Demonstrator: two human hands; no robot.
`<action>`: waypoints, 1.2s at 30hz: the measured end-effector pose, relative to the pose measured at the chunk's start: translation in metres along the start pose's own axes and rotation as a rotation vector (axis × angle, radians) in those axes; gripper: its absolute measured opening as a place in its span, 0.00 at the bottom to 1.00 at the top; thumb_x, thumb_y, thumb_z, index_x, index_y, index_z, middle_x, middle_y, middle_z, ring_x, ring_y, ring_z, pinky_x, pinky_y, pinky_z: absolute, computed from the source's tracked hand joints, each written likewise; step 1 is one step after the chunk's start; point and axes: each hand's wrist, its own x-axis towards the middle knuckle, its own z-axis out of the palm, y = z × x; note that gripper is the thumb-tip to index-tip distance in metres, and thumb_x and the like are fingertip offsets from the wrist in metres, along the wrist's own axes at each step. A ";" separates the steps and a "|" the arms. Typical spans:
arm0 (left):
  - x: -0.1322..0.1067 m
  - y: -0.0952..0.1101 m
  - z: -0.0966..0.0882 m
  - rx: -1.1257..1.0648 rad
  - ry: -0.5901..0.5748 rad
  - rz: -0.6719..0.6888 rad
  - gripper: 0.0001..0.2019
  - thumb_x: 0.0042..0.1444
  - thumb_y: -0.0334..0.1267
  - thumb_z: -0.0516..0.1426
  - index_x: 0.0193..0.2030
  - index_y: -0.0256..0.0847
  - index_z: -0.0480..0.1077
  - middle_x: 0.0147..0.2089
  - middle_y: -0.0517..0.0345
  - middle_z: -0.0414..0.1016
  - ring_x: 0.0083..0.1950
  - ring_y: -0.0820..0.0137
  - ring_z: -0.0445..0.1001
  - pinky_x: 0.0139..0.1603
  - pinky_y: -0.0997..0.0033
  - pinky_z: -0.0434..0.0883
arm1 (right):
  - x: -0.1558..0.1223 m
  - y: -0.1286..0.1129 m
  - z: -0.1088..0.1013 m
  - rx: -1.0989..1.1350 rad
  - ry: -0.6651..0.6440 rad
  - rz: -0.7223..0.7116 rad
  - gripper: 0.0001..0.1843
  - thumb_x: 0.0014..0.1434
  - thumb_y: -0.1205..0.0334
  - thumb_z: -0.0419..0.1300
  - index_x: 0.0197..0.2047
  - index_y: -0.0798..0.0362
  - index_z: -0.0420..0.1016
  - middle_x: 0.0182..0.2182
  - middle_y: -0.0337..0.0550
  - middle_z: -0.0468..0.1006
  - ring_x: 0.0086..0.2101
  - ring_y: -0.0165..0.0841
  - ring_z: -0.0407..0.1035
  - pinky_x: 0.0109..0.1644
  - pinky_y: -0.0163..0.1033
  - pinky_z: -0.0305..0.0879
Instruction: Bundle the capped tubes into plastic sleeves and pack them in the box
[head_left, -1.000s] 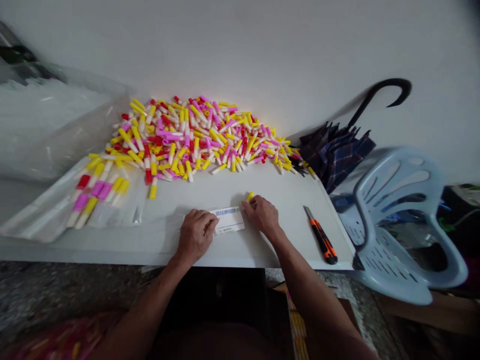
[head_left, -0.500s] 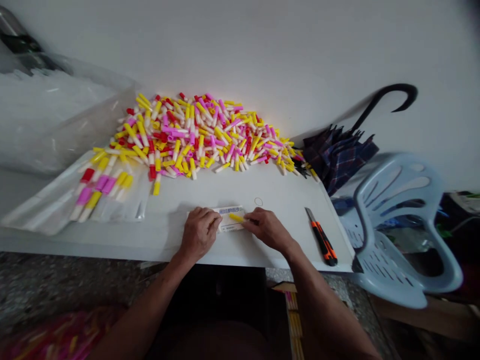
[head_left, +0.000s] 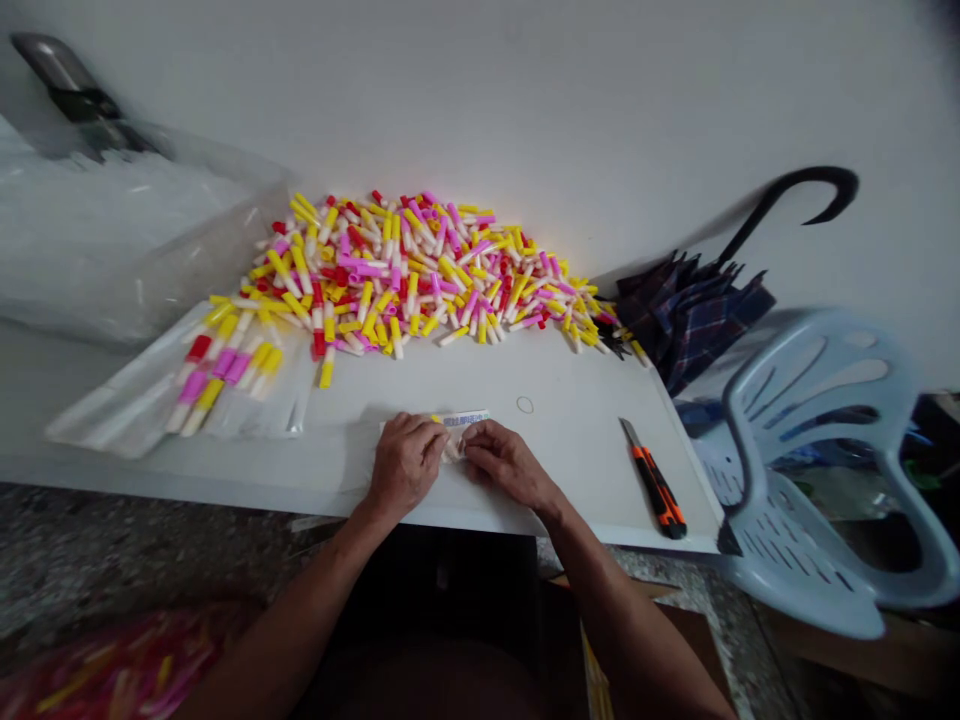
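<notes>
My left hand (head_left: 407, 462) is closed, its fingers curled over the left part of a small printed card (head_left: 469, 420) with blue characters. A bit of a yellow tube (head_left: 436, 419) peeks out at its fingertips. My right hand (head_left: 508, 464) is closed in a pinch at the card's lower right, its fingertips almost meeting those of the left. Something whitish (head_left: 453, 448) shows between the hands; the fingers hide most of it. Behind them lies a big heap of short tubes (head_left: 420, 270), white with yellow, pink or red ends.
A clear plastic bag (head_left: 300, 405) with several tubes on it lies at left, near a larger bag (head_left: 97, 240) of white pieces. An orange-and-black utility knife (head_left: 657, 485) rests at right. Beyond are a folded umbrella (head_left: 697, 310) and a light blue chair (head_left: 817, 480) by the white table's edge (head_left: 686, 450).
My right hand has moved left, close to my left hand. The yellow tube it held over the card is now mostly hidden, with yellow showing at the left fingertips. The view has shifted slightly.
</notes>
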 end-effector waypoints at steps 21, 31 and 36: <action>0.005 0.009 -0.006 0.103 -0.060 -0.065 0.09 0.69 0.36 0.56 0.37 0.44 0.75 0.38 0.55 0.80 0.43 0.60 0.73 0.47 0.56 0.65 | 0.011 0.005 0.019 0.081 -0.167 -0.019 0.46 0.62 0.59 0.65 0.78 0.41 0.51 0.59 0.49 0.78 0.27 0.24 0.69 0.34 0.37 0.71; 0.005 0.009 -0.016 0.078 -0.178 -0.122 0.03 0.66 0.36 0.60 0.40 0.44 0.76 0.40 0.55 0.80 0.46 0.58 0.74 0.49 0.55 0.65 | 0.047 -0.030 -0.014 -0.056 0.336 -0.094 0.27 0.60 0.47 0.68 0.55 0.55 0.74 0.29 0.39 0.79 0.21 0.29 0.70 0.22 0.33 0.66; 0.011 0.009 -0.015 0.112 -0.277 -0.145 0.08 0.64 0.33 0.61 0.34 0.46 0.78 0.36 0.56 0.79 0.44 0.58 0.73 0.46 0.55 0.63 | 0.139 -0.064 -0.016 -0.194 0.451 -0.066 0.16 0.64 0.50 0.63 0.46 0.54 0.76 0.32 0.43 0.80 0.26 0.30 0.75 0.23 0.31 0.67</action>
